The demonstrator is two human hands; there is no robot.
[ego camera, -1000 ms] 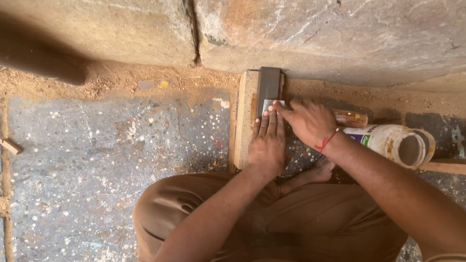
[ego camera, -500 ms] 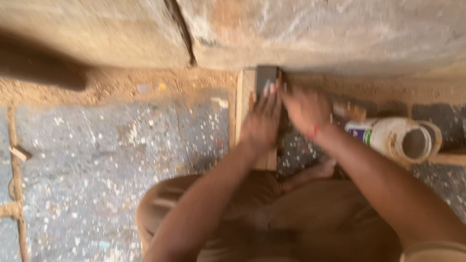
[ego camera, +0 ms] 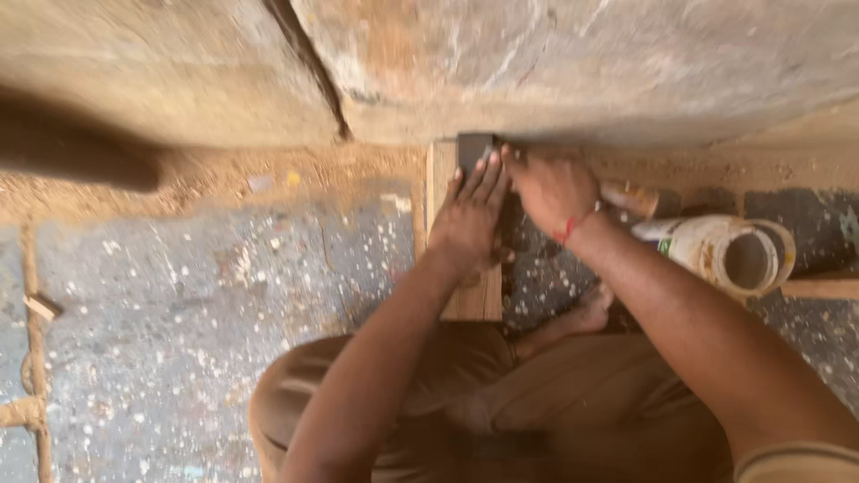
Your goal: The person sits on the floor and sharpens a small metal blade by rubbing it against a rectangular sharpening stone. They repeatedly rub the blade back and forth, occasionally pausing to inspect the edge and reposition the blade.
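At upper centre of the frame, a dark block (ego camera: pixel 474 148) is being pressed flat onto a wooden plank (ego camera: pixel 465 300) by the outstretched left hand (ego camera: pixel 472 219), while the right hand (ego camera: pixel 552 185), fingers curled, is gripping its edge to steady it.

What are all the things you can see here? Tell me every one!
wooden board: one, pale brown, lying on the floor, under the left hand
dark block: one, grey-black, on the far end of the board, by the wall, under the fingertips
plastic jar: one, white, open, on its side, right of the hands
small brown object: one, between the right hand and the jar; too blurred to tell what it is
stone wall: grey-brown, across the top, with a dark crack
floor: grey, speckled white, sawdust along the wall
rope: one, tan, at the left edge
trousers: brown, bottom
foot: one, bare, beside the board
left hand: flat on the board
right hand: red thread at the wrist, fingers at the block
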